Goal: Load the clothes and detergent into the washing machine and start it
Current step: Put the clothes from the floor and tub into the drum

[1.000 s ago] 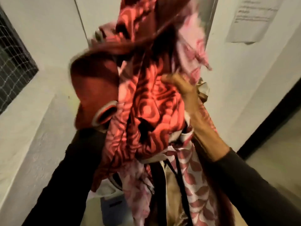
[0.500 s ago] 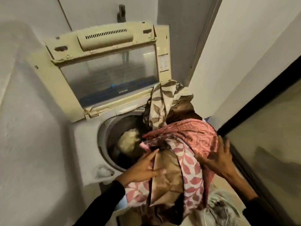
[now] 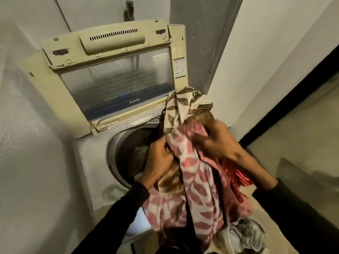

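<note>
A top-loading washing machine (image 3: 91, 171) stands against the wall with its cream lid (image 3: 117, 77) raised. Its round drum opening (image 3: 128, 149) shows some pale laundry inside. A heap of clothes (image 3: 198, 186), pink-and-white leaf print, beige leaf print and red, lies over the machine's right side and hangs down its front. My left hand (image 3: 159, 160) grips the pink-and-white cloth at the drum's edge. My right hand (image 3: 220, 142) clutches the top of the heap. No detergent is in view.
White walls close in on the left and right. A dark door frame (image 3: 293, 92) runs along the right. Grey crumpled cloth (image 3: 247, 235) lies on the floor at the lower right. A blue object (image 3: 139, 220) sits low in front of the machine.
The bundle, held up before the camera a second ago, now rests on the machine. Both hands have moved from lying flat on it to gripping it.
</note>
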